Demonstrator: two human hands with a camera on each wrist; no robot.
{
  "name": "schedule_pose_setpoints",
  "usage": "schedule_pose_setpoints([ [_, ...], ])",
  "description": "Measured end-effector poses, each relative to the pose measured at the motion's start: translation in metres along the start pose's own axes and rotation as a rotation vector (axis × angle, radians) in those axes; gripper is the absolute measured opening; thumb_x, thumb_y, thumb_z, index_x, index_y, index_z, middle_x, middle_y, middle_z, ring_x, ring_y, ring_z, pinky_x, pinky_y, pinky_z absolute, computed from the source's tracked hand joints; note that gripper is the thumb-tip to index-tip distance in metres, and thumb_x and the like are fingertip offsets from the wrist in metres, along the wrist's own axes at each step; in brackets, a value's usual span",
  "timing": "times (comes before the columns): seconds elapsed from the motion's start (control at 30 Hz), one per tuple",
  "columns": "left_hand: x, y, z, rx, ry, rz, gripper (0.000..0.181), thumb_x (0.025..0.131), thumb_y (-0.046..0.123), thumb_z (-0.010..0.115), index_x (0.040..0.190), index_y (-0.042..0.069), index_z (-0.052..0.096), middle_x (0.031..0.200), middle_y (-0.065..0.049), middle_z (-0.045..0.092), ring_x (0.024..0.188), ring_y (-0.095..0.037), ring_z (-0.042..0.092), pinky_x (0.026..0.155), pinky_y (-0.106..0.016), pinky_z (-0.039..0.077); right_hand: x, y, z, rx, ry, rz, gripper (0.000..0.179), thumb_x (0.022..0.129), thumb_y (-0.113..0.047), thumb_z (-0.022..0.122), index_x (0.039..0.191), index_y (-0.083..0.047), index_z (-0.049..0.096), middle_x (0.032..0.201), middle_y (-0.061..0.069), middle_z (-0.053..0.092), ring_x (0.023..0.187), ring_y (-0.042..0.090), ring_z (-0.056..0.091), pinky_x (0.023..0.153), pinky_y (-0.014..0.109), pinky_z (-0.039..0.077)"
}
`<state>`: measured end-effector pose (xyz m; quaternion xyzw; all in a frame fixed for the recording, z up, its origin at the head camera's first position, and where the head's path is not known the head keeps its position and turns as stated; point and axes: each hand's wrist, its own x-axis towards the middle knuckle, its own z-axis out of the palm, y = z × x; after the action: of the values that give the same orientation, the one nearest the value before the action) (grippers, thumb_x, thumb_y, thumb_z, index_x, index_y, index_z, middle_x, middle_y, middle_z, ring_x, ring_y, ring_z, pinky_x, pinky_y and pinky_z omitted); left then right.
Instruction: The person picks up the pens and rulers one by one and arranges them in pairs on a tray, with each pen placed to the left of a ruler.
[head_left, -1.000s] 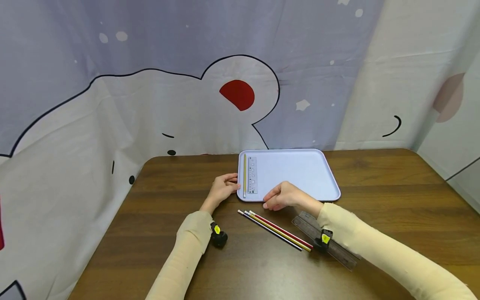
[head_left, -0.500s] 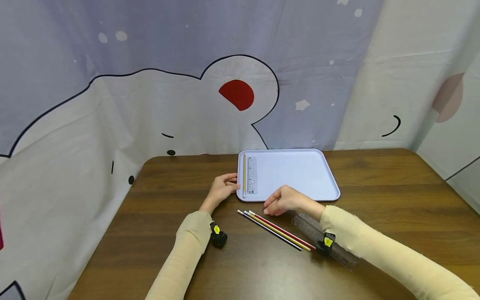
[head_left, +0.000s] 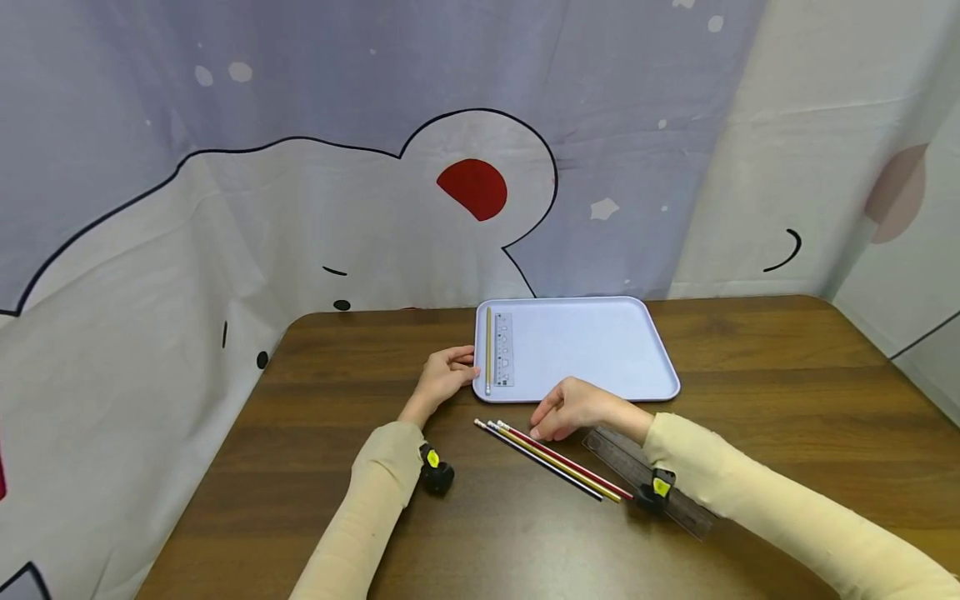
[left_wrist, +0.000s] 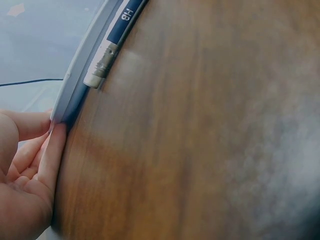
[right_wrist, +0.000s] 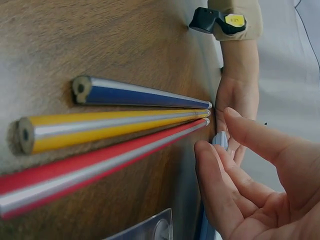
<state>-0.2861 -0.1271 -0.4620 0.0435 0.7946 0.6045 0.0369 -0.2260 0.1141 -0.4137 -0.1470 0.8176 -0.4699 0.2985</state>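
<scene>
In the head view my left hand [head_left: 438,382] pinches the left rim of a pale tray [head_left: 585,333]. The left wrist view shows its thumb and fingers around that rim. My right hand [head_left: 572,408] hovers in front of the tray, by the eraser ends of three pencils on the table. In the right wrist view its thumb and fingertips are apart, with nothing between them. The blue pencil [right_wrist: 135,93], yellow pencil [right_wrist: 115,127] and red pencil [right_wrist: 100,170] lie side by side. Inside the tray, another yellow pencil [head_left: 488,350] lies beside a clear ruler [head_left: 504,348].
A see-through ruler [head_left: 618,450] lies slanted on the wooden table [head_left: 330,500], partly under my right wrist. A patterned cloth [head_left: 337,217] hangs behind the table's back edge. Both wrists carry a black camera.
My right hand has come a little toward me, from the tray's front rim to the red pencil's eraser end. The left hand stays on the tray rim.
</scene>
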Motion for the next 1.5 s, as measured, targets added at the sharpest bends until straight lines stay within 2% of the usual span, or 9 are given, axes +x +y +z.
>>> schedule_pose_setpoints([
  [0.57, -0.0038, 0.0031, 0.0014, 0.005, 0.01, 0.006, 0.046, 0.085, -0.005, 0.065, 0.131, -0.007, 0.054, 0.119, -0.026, 0.062, 0.093, -0.02, 0.065, 0.082, -0.031, 0.059, -0.0015, 0.0038, 0.0029, -0.069, -0.006, -0.003, 0.019, 0.077, -0.005, 0.076, 0.09, 0.008, 0.072, 0.069, 0.004, 0.071, 0.06, 0.007, 0.063, 0.064, 0.027, 0.06],
  [0.93, -0.0027, 0.0024, 0.0023, -0.004, 0.016, 0.003, 0.046, 0.085, -0.005, 0.065, 0.13, -0.007, 0.055, 0.12, -0.026, 0.062, 0.09, -0.017, 0.064, 0.08, -0.031, 0.059, -0.0013, 0.0066, 0.0047, -0.09, -0.014, -0.012, 0.019, 0.076, -0.001, 0.075, 0.09, 0.01, 0.071, 0.08, 0.011, 0.074, 0.063, 0.006, 0.063, 0.065, 0.028, 0.06],
  [0.97, -0.0051, 0.0068, 0.0017, -0.003, 0.01, 0.0, 0.046, 0.085, -0.005, 0.065, 0.13, -0.008, 0.054, 0.12, -0.027, 0.061, 0.091, -0.017, 0.064, 0.081, -0.031, 0.059, -0.0013, 0.0065, 0.0048, -0.091, -0.012, -0.013, 0.019, 0.076, -0.001, 0.075, 0.09, 0.01, 0.071, 0.08, 0.012, 0.074, 0.063, 0.006, 0.063, 0.065, 0.028, 0.06],
  [1.07, -0.0046, 0.0065, 0.0014, -0.003, 0.009, 0.002, 0.046, 0.086, -0.005, 0.065, 0.131, -0.007, 0.054, 0.12, -0.027, 0.061, 0.09, -0.016, 0.064, 0.08, -0.03, 0.059, -0.0015, 0.0055, 0.0043, -0.097, -0.012, -0.017, 0.018, 0.076, -0.001, 0.074, 0.09, 0.01, 0.071, 0.08, 0.012, 0.074, 0.064, 0.006, 0.064, 0.065, 0.028, 0.06],
  [1.17, -0.0046, 0.0067, 0.0013, -0.002, 0.007, 0.002, 0.046, 0.086, -0.005, 0.064, 0.131, -0.007, 0.054, 0.12, -0.027, 0.061, 0.09, -0.017, 0.063, 0.081, -0.031, 0.059, -0.0013, 0.0042, 0.0036, -0.106, -0.001, -0.014, 0.016, 0.076, -0.001, 0.074, 0.088, 0.009, 0.071, 0.078, 0.011, 0.074, 0.064, 0.007, 0.065, 0.064, 0.027, 0.06],
  [1.2, -0.0021, 0.0023, 0.0019, -0.001, 0.013, 0.008, 0.046, 0.086, -0.005, 0.065, 0.13, -0.007, 0.054, 0.119, -0.027, 0.061, 0.09, -0.016, 0.063, 0.08, -0.03, 0.059, -0.0011, 0.0038, 0.0033, -0.111, 0.004, -0.016, 0.015, 0.076, 0.0, 0.074, 0.088, 0.009, 0.071, 0.077, 0.011, 0.073, 0.064, 0.008, 0.065, 0.064, 0.027, 0.06],
  [1.5, -0.0037, 0.0038, 0.0019, 0.02, 0.018, 0.002, 0.046, 0.085, -0.004, 0.066, 0.131, -0.006, 0.055, 0.119, -0.025, 0.062, 0.092, -0.02, 0.064, 0.08, -0.03, 0.059, 0.0002, 0.0041, 0.002, -0.138, 0.051, -0.02, 0.012, 0.075, -0.001, 0.073, 0.085, 0.006, 0.072, 0.072, 0.008, 0.072, 0.06, 0.007, 0.063, 0.062, 0.027, 0.06],
])
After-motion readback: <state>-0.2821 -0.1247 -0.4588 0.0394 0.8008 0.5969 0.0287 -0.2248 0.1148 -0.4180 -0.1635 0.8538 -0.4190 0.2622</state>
